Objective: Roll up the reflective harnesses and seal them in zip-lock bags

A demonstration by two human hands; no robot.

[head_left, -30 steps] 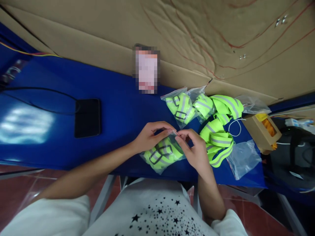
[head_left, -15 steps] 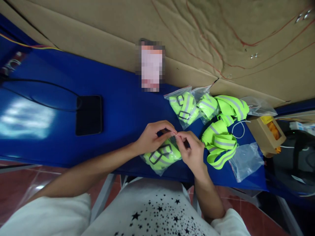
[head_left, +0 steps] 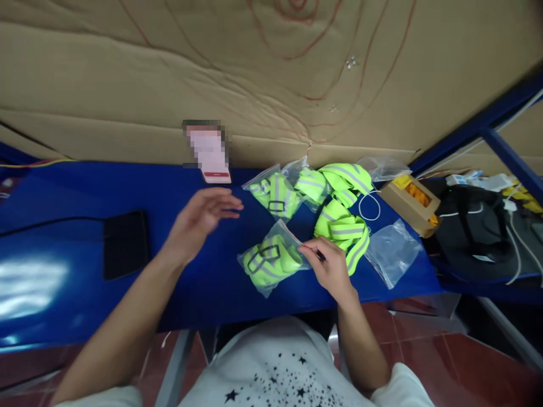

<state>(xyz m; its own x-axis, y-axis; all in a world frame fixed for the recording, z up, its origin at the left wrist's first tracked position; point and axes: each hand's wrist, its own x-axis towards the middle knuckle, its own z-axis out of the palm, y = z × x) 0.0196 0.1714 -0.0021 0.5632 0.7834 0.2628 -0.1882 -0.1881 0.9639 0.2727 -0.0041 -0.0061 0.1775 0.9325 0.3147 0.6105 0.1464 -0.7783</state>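
Note:
A clear zip bag (head_left: 271,263) holds a folded neon yellow-green reflective strap with dark buckles and lies near the table's front edge. My right hand (head_left: 328,263) pinches this bag's upper right corner between thumb and fingers. Up and to the left, my left hand (head_left: 201,217) is raised over the table, fingers apart and nothing in them. A second bagged strap (head_left: 278,195) lies just behind, next to another bagged strap (head_left: 313,185). Unbagged reflective straps (head_left: 345,226) are heaped to the right, partly behind my right hand.
A phone (head_left: 210,150) with its screen lit leans against the cardboard wall (head_left: 263,85). On the left is a black flat device (head_left: 125,246) with a cable. To the right lie an empty clear bag (head_left: 394,254), a white cord loop (head_left: 370,206), a brown box (head_left: 411,203) and a black bag (head_left: 470,226).
My left hand has let go of the zip bag's top edge and moved up and left, its fingers opening. My right hand still grips the bag. The view has shifted.

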